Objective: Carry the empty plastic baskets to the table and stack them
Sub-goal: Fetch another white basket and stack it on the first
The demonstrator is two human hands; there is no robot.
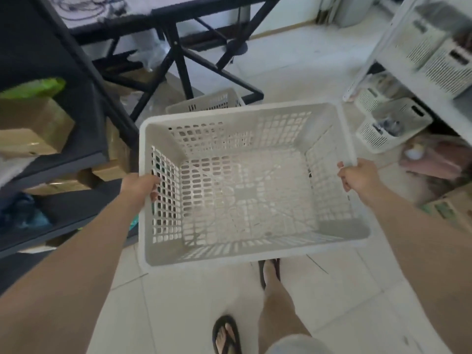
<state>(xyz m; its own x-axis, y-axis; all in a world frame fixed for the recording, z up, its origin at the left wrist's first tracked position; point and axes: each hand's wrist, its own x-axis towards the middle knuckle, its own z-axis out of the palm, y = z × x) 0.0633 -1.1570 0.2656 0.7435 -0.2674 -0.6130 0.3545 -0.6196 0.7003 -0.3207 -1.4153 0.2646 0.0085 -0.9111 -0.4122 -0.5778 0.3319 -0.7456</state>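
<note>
Dark shelf (pixel 84 80), cardboard boxes (pixel 33 123)

I am seeing an empty white slotted basket (pixel 245 185) hanging level above the floor (pixel 319 315), a second basket (pixel 207 102) standing beyond it.

White basket (pixel 245 190), walls and base pierced in a grid of small rounded slots. Second basket (pixel 207 102) behind, same white, same slotted pattern. Pale, off-white floor tiles (pixel 178 302) with thin grey joints. Black table frame (pixel 178 54). Dark navy shelving (pixel 51 60) carrying brown cartons (pixel 33 123) and a bright green bag (pixel 35 88). Black flip-flops (pixel 226 333).
</note>
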